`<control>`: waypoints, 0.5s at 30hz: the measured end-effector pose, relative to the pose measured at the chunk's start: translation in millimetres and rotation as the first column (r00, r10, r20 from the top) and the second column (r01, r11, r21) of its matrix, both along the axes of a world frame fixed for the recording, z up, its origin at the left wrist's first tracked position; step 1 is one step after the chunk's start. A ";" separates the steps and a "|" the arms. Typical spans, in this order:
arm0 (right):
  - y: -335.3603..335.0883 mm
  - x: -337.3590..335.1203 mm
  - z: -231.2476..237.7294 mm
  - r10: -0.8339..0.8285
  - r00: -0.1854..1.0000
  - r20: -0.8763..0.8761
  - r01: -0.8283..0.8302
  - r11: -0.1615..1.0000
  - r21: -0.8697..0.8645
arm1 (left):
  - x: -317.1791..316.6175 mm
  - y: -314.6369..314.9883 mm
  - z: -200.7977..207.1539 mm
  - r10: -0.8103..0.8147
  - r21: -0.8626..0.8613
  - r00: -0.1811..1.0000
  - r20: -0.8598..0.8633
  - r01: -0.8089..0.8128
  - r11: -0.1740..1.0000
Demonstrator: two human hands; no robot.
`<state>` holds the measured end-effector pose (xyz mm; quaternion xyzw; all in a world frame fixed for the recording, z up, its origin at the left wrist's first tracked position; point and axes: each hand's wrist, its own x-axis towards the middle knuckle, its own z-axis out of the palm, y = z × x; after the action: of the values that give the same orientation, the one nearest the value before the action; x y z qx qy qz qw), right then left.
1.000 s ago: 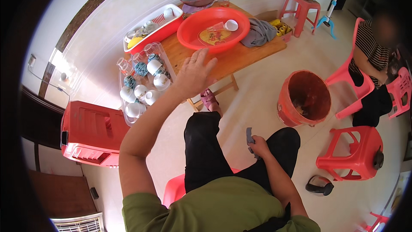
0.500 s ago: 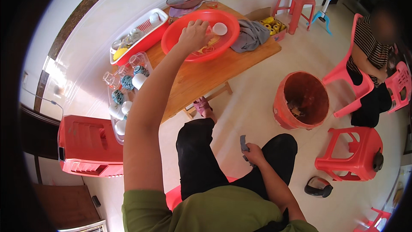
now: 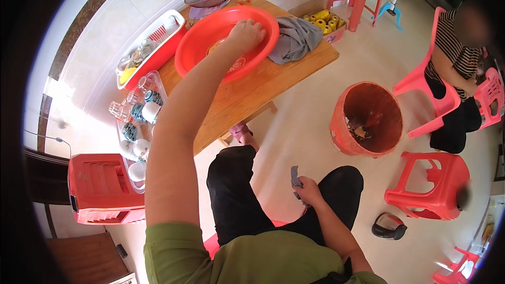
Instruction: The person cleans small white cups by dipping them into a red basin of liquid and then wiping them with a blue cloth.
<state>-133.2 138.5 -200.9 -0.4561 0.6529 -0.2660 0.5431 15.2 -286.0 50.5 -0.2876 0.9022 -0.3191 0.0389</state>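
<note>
My left hand (image 3: 247, 35) reaches down into the red basin (image 3: 185, 55) on the wooden table (image 3: 231, 108). Its fingers are curled, and whatever they grip is hidden beneath them. Some small yellowish thing (image 3: 214, 46) shows on the basin floor beside my wrist. Near my right knee, my right hand (image 3: 309, 191) is closed round a strip of grey cloth (image 3: 295, 177), which sticks up past the fingers. A larger grey cloth (image 3: 295, 39) lies bunched against the basin's right side.
Left of the basin stand a dish rack (image 3: 160, 55) and a clear tray (image 3: 161, 85) of cups and glasses. A red bucket (image 3: 341, 126), a red stool (image 3: 447, 184) and a kettle (image 3: 389, 227) stand on the floor. A person (image 3: 450, 52) sits at the right.
My left hand has moved right inside the basin and its fingers have curled over where a white cup showed. The cup is now out of sight. My right hand keeps the grey cloth.
</note>
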 end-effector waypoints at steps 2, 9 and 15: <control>-5.2 3.7 16.0 0.010 1.000 -0.004 -0.010 1.000 0.012 | 5.3 2.8 -2.3 0.054 0.048 0.988 0.148 -0.062 0.997; -9.4 3.8 17.4 0.035 0.999 -0.021 -0.033 0.997 0.063 | 22.2 16.1 31.7 0.604 0.388 0.796 0.018 -0.563 0.730; -8.9 3.2 15.8 0.034 0.999 -0.041 -0.034 0.999 0.005 | 47.3 18.8 21.3 0.410 0.227 0.893 -0.183 -0.368 0.902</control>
<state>-129.9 129.6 -185.1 -0.4714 0.6567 -0.2456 0.5350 62.5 -267.2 71.9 -0.4925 0.8502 -0.1843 0.0259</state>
